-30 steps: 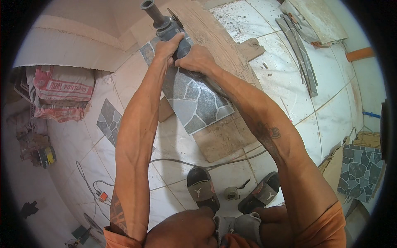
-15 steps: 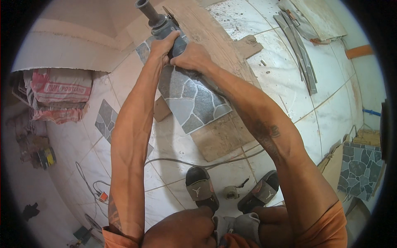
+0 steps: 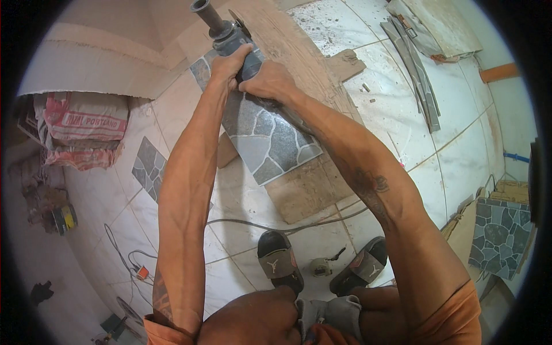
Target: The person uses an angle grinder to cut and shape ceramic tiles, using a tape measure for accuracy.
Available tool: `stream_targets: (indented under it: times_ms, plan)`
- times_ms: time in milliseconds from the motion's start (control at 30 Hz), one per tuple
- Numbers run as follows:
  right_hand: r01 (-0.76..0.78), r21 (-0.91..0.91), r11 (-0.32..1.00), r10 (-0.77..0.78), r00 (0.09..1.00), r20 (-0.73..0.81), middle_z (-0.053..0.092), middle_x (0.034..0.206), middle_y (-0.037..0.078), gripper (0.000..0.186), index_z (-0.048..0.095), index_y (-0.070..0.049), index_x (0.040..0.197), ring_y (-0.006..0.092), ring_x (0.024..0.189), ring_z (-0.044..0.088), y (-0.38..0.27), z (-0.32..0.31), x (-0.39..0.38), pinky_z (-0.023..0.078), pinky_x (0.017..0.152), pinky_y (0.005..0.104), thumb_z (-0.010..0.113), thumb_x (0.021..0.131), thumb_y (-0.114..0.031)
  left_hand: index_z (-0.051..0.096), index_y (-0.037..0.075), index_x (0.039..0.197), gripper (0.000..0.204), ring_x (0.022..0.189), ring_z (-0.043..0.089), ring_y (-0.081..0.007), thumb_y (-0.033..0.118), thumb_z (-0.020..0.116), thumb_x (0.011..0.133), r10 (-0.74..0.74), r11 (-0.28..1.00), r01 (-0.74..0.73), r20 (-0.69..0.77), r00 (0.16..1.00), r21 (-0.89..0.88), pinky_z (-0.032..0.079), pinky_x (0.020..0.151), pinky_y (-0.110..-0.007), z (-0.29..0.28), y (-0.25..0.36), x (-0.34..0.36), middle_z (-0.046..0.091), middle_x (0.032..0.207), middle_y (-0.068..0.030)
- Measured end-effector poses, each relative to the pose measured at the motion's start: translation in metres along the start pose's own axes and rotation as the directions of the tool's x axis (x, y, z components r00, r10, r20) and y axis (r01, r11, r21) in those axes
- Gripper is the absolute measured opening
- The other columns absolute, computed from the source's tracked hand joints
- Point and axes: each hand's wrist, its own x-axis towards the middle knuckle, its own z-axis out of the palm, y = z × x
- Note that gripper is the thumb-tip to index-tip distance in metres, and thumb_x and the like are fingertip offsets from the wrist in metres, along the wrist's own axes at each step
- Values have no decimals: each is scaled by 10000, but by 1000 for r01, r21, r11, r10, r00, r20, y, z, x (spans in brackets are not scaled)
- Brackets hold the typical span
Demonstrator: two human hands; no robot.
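Observation:
Both of my hands are wrapped round a dark grey angle grinder (image 3: 230, 42) in the upper middle of the head view. My left hand (image 3: 227, 63) closes on its body behind the gear head, thumb on top. Just behind it, my right hand (image 3: 270, 80) grips the rear of the body. The side handle (image 3: 209, 17) points away from me, untouched, and the thin cutting disc (image 3: 239, 23) shows on the far right side. Beneath the grinder lies a grey stone-patterned tile (image 3: 270, 135), resting on a wooden board (image 3: 307, 190). My arms hide part of the tile.
A power cord (image 3: 270, 229) crosses the floor before my slippers (image 3: 279, 259). A tape roll (image 3: 320, 267) lies between them. Cut tile strips (image 3: 411, 75) are at the right, a tile piece (image 3: 148, 167) at the left, and cement bags (image 3: 86, 123) in the left recess.
The grinder and both hands have shifted very slightly to the right. My left forearm has also moved a little to the right. My grip is the same.

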Motion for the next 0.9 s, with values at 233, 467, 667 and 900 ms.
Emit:
stream_targets:
  times_ms: [233,467,667,900]
  plan:
    - [1,-15,1000,-1,1000,-3,686,897,293,617,695,114,877,385,874,694,1,2,-3,552,762,402,760,606,-435,598,-56,1109,407,849,671,-241,134,783,800,-16,1000,16,12,1000,5,587,743,-367,-3,-3,-1,658,1026,-140]
    - [-4,-15,1000,4,1000,8,684,898,296,623,693,116,891,386,873,694,1,0,-6,552,764,404,757,604,-434,598,-59,1114,410,864,668,-248,134,781,802,8,1000,-8,9,1000,23,581,754,-381,0,-3,-4,656,1033,-142]
    - [28,10,1000,-28,1000,-8,686,907,293,622,696,110,884,388,870,693,0,0,-10,553,761,406,749,606,-444,597,-59,1116,429,873,661,-245,146,791,792,7,1000,-8,19,1000,11,573,765,-371,-4,-4,-6,650,1032,-137]
    - [-17,-9,1000,17,1000,19,685,908,294,627,697,105,873,385,870,692,-1,-3,-4,551,760,408,740,605,-461,635,-106,1027,419,768,685,-236,146,811,742,36,999,-36,-32,999,-3,582,650,-361,2,-2,-1,676,966,-162]
